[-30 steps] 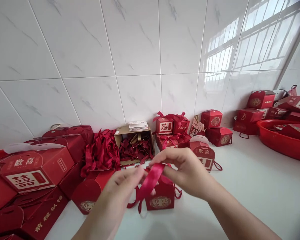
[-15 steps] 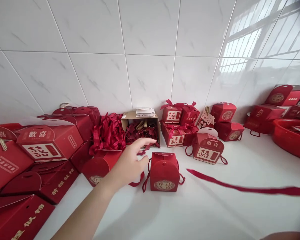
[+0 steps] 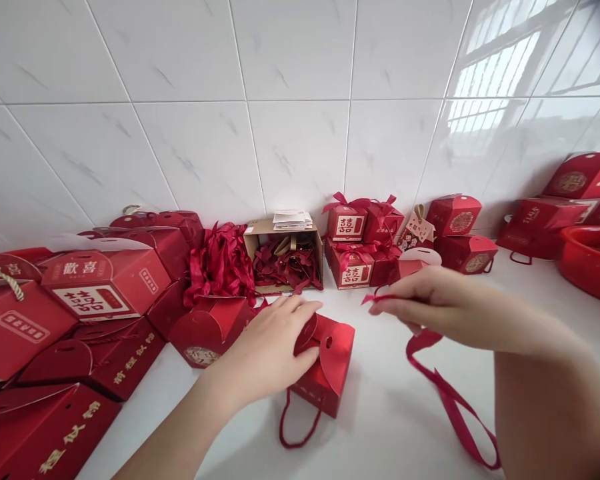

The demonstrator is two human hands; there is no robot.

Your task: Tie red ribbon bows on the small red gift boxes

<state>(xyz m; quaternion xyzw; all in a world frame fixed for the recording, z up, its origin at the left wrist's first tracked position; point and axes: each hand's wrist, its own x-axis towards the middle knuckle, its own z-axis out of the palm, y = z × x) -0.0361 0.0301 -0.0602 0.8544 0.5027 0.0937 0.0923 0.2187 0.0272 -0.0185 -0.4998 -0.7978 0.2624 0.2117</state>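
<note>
Right hand [image 3: 440,307]: fingers pinched together on a red ribbon [image 3: 451,408], short end past the tips, length looping down. Left hand [image 3: 275,343]: thumb and index finger apart at a red gift box [image 3: 337,357]; cannot tell whether they clamp it. Box is on the tabletop [image 3: 395,433], between the hands. Behind: ribbon bundle [image 3: 219,263], cardboard carton [image 3: 260,228].
</note>
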